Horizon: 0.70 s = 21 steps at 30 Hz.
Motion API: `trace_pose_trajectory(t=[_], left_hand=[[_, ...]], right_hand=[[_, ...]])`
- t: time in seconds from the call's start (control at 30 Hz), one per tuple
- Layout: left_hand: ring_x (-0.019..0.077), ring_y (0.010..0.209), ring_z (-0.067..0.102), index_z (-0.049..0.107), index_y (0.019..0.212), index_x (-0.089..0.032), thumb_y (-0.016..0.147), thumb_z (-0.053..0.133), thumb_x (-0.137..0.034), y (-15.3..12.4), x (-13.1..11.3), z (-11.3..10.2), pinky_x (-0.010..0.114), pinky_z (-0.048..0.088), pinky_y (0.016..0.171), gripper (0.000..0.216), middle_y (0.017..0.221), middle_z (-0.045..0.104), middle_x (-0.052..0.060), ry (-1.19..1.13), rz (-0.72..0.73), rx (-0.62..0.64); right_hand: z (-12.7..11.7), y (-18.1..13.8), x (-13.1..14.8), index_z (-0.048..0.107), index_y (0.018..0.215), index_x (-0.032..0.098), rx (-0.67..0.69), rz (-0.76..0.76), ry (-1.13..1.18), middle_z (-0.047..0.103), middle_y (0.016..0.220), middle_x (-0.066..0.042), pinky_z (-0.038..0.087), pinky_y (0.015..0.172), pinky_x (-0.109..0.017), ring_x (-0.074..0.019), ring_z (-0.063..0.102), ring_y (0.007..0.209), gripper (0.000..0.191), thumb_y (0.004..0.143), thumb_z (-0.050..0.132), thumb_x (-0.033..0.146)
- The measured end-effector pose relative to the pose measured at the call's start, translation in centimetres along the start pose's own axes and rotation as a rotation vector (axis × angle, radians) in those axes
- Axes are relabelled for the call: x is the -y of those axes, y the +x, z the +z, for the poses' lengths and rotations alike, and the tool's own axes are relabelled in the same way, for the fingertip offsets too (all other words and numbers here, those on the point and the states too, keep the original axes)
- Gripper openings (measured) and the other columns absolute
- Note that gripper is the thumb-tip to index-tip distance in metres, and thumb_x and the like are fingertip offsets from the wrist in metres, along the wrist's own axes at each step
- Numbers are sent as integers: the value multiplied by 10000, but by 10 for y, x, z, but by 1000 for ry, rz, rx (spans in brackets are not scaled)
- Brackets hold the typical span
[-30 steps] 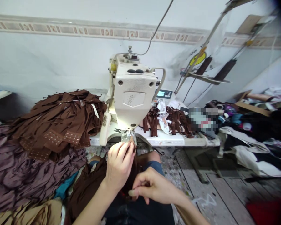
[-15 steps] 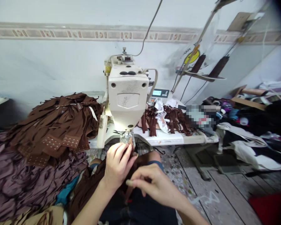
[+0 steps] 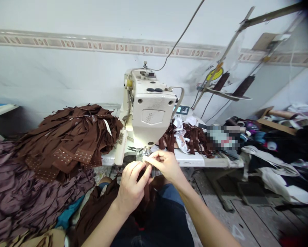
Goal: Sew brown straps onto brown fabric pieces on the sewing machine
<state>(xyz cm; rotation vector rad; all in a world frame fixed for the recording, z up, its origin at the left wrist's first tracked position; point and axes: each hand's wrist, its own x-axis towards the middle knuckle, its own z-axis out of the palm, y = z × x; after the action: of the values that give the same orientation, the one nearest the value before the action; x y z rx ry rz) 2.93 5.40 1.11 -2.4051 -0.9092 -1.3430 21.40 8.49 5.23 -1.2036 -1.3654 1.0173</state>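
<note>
Before a white wall (image 3: 66,77), a sewing machine (image 3: 154,118) is set. At its near side, brown fabric (image 3: 147,196) is pinched by the left hand (image 3: 131,183); whether it is gripped by the right hand (image 3: 167,167) cannot be told. Alignment seems in hand; flat, steady guiding is probably called for.

beyond the grip, a boxy cream metal sewing-machine head (image 3: 155,118) blocks passage; left, a brown fabric heap (image 3: 66,128); nearer, room between bare forearms (image 3: 204,209).
</note>
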Motion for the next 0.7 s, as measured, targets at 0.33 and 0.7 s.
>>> trace_pose_trajectory(t=[0.33, 0.7], left_hand=[[261, 1200, 670, 619, 1491, -191, 1033, 628, -89, 8, 13, -3, 462, 579, 1041, 469, 1257, 797, 96, -63, 61, 66], [286, 1177, 662, 644, 1456, -186, 1014, 667, -127, 15, 10, -1, 486, 553, 1036, 446, 1285, 782, 122, -12, 24, 120]], right_hand=[[20, -52, -41, 720, 939, 201, -46, 224, 297, 646, 773, -1, 477, 481, -242, -137, 557, 576, 547, 918, 683, 747], [10, -59, -35, 753, 805, 167, -143, 181, 367, 549, 620, 38, 339, 435, -205, -82, 435, 489, 455, 853, 842, 610]])
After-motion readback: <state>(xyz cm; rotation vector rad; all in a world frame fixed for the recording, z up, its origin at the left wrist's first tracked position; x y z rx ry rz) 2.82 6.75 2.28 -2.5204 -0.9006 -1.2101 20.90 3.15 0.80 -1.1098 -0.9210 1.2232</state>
